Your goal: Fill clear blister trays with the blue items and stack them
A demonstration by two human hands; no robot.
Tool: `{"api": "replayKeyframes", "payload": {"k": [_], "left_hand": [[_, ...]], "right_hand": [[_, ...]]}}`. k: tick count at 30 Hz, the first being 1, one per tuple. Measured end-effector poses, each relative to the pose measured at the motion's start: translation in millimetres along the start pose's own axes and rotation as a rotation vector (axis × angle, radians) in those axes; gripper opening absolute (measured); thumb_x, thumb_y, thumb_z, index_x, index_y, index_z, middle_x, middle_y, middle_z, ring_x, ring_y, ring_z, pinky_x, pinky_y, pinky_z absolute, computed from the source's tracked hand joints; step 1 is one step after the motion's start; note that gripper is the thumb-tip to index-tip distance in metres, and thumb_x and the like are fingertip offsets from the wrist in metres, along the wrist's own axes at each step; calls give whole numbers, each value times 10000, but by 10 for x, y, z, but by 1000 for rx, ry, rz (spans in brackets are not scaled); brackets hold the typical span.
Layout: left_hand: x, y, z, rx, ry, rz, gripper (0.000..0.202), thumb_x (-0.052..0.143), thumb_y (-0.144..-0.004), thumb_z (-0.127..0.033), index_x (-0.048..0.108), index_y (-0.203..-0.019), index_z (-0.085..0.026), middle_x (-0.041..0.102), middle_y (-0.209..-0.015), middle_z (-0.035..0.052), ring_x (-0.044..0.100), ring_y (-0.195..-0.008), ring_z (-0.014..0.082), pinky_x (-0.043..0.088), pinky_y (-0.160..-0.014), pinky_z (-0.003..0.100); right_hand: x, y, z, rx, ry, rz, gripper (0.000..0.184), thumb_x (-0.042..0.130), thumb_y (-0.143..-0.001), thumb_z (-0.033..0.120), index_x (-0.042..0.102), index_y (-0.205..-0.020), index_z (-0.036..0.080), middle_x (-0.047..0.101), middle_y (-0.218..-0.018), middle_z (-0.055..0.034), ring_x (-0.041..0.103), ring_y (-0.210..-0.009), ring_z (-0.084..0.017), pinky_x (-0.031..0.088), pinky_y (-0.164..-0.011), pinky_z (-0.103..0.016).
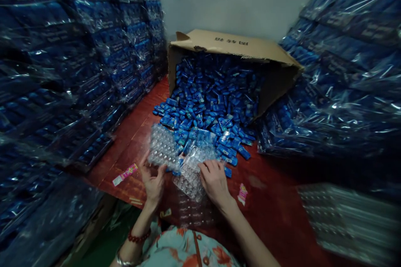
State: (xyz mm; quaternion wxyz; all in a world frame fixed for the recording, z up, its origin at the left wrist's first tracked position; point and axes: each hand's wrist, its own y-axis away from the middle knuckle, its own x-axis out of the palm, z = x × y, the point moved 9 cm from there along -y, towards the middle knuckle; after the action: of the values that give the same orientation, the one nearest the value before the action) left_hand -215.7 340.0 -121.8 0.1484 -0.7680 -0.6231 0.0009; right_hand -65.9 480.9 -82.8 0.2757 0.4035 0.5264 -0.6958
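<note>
Between the thumb and fingers of my left hand (153,180) is a clear plastic blister tray (163,148), tilted over the front of a blue pile. My right hand (215,179) grips another clear blister tray (196,167) by its right side, fingers bent over its edge. Below the hands, more clear tray plastic (196,210) lies near the table's front edge. Many small blue packets (200,112) spill from a cardboard box (250,46) lying on its side, right up to the trays. What the packets contain cannot be made out.
Tall stacks of plastic-wrapped blue packages stand at left (103,46) and right (344,66). A stack of clear trays (347,221) sits at the right front. On the red table (266,183) lie a pink-and-yellow strip (125,174) and a small pink label (242,194).
</note>
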Motion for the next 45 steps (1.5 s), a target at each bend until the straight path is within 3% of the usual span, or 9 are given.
{"api": "replayKeyframes", "payload": {"k": [3,7,13,22,25,28,34,38,45], "left_hand": [[45,66,48,-20,11,39,642,732,-695,-376,448,-1254,-238,585,-1090,48,586,-958,153,442,-896,262],[215,282,174,-101,36,157,641,742,-685,-339,448,-1249,-258,566,-1147,55,575,-1024,173,449,-910,281],[370,380,202,-186,67,267,567,714,-699,-293,479,-1214,-265,566,-1149,48,568,-1056,178,453,-924,299],[364,262,38,-136,27,244,560,710,-701,-350,486,-1201,-230,582,-1131,66,592,-1007,181,474,-870,278],[179,111,18,-130,15,87,520,645,-764,-374,455,-1226,-228,586,-1133,65,599,-983,173,467,-864,279],[-157,-102,116,-146,126,-123,407,572,-805,-340,461,-1183,-236,599,-1109,40,609,-944,148,469,-841,264],[-731,-240,619,-324,323,-343,219,544,-738,-299,550,-922,-180,649,-927,1,599,-943,139,445,-896,256],[-740,-59,856,-505,374,-257,163,560,-713,-314,538,-796,-176,647,-846,11,603,-914,153,460,-853,267],[-1216,-5,812,-388,70,-368,249,602,-699,-266,470,-902,-210,574,-906,-10,580,-855,127,452,-859,315]], "right_hand": [[157,75,-13,73,-60,82,179,511,-841,145,619,-979,176,597,-866,-73,514,-828,-218,391,-755,-376],[-36,53,-30,236,-452,-95,273,569,-851,294,580,-1109,208,601,-987,-76,540,-933,-210,435,-800,-366],[-114,-129,94,207,-846,0,69,615,-827,272,660,-839,221,639,-795,-18,584,-790,-159,472,-733,-303],[-128,-141,135,219,-872,-19,95,571,-849,233,664,-836,227,650,-848,-31,599,-833,-159,483,-762,-311],[-239,-57,-50,295,-738,-171,116,563,-848,248,644,-929,228,648,-891,-46,588,-873,-183,470,-799,-352],[-230,219,-576,572,-521,-311,205,539,-853,313,611,-1015,211,620,-995,-77,559,-964,-208,453,-845,-387],[407,838,-1467,1018,-610,-180,504,550,-755,539,524,-1093,167,612,-930,-86,605,-817,-211,494,-728,-374],[637,956,-1529,1087,-716,-123,517,572,-730,551,497,-1097,195,636,-802,-26,622,-741,-194,491,-711,-347],[639,841,-1438,1005,-528,-9,536,559,-709,583,563,-1085,202,653,-813,-41,613,-794,-221,448,-771,-369]]}}
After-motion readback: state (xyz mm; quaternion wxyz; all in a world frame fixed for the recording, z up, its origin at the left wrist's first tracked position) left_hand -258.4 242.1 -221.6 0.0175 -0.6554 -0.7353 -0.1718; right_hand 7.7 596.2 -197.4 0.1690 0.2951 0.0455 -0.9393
